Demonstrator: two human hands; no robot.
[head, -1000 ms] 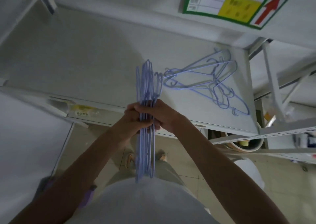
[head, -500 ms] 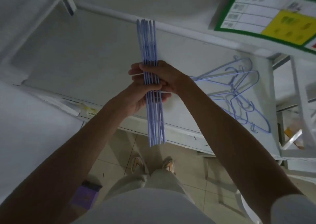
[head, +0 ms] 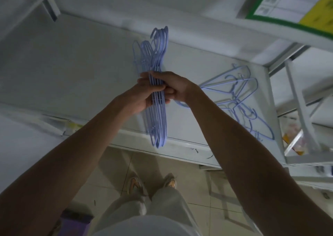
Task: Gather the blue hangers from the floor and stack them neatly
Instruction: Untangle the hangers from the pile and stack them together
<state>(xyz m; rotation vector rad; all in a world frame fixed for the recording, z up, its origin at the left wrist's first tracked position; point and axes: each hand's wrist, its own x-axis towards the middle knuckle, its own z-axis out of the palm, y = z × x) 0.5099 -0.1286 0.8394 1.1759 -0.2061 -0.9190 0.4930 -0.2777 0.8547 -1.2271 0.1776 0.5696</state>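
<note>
Currently, head view, the only one supplied. Step in hand, as judged: squaring up a gathered bundle before adding it to a stack.

- Left hand (head: pixel 144 96): fingers curled round the middle of the bundle of blue hangers (head: pixel 156 84), gripping from the left side.
- Right hand (head: pixel 172 87): fingers wrapped over the same bundle from the right, thumb side toward the left hand; both hands touching each other at the grip.
- Bundle: held edge-on, wires close together and roughly parallel, hooks splayed at the far end, lower ends hanging past the front edge of the white shelf (head: pixel 72 73). Held above the shelf surface; contact with it cannot be told.
- Loose blue hangers (head: pixel 239 98): lying flat on the same shelf to the right of the hands, overlapping and tangled, not aligned.
- Below: tiled floor (head: pixel 111 165), shoes (head: pixel 134 185) and light trousers. No hangers visible on the visible part of the floor.
- Top right: green-bordered label (head: pixel 295 6) on the upper shelf.

Next move, as judged: lay the bundle flat on the shelf with hooks pointing one way, then free one hand to untangle the loose pile and merge it. Needs a firm two-handed hold until the bundle rests, since the splayed hooks look prone to snagging.
</note>
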